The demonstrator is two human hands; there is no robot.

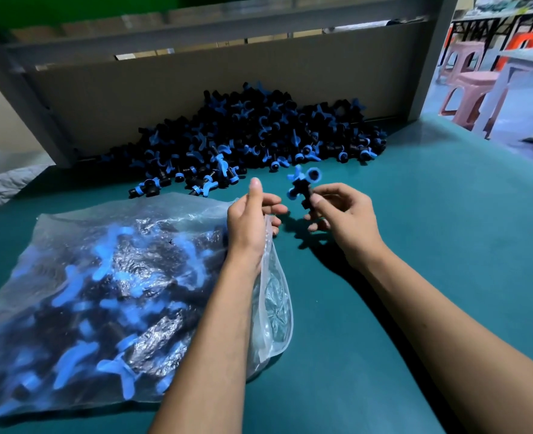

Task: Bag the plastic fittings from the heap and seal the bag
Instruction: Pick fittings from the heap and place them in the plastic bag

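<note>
step: mid-fill, one more small batch on its way from heap to bag, sealing not started
heap: black and blue fittings (252, 136) piled at the far edge of the tabletop (431, 245), against the grey back panel (152, 98), a few strays spilled toward the bag
bag: clear plastic bag (96, 292) lying flat on the near left of the tabletop, already well loaded with fittings, mouth (273, 277) facing right and gaping
left hand: left hand (251, 227) at the bag mouth, fingers pinching the upper lip of the plastic and lifting it, thumb up; forearm lies over the bag's right end
right hand: right hand (342, 214) just right of the mouth, raised off the tabletop, fingers curled round a small cluster of fittings (302, 186); looks like two or three pieces, exact count unclear
gap: held fittings near the mouth but not inside it yet
next move: judging by the layout, swing the right hand left and down into the opening, let go once past the lip; left needs to hold the mouth wide enough for the winged blue parts to pass
risk: wings likely to catch on the plastic edge, bag is floppy and could fold shut
remaining: heap is large, far more than this bag looks able to take; seal strip along the mouth must stay free of parts to close
background: pink stools (472, 89) beyond the far right corner
</note>
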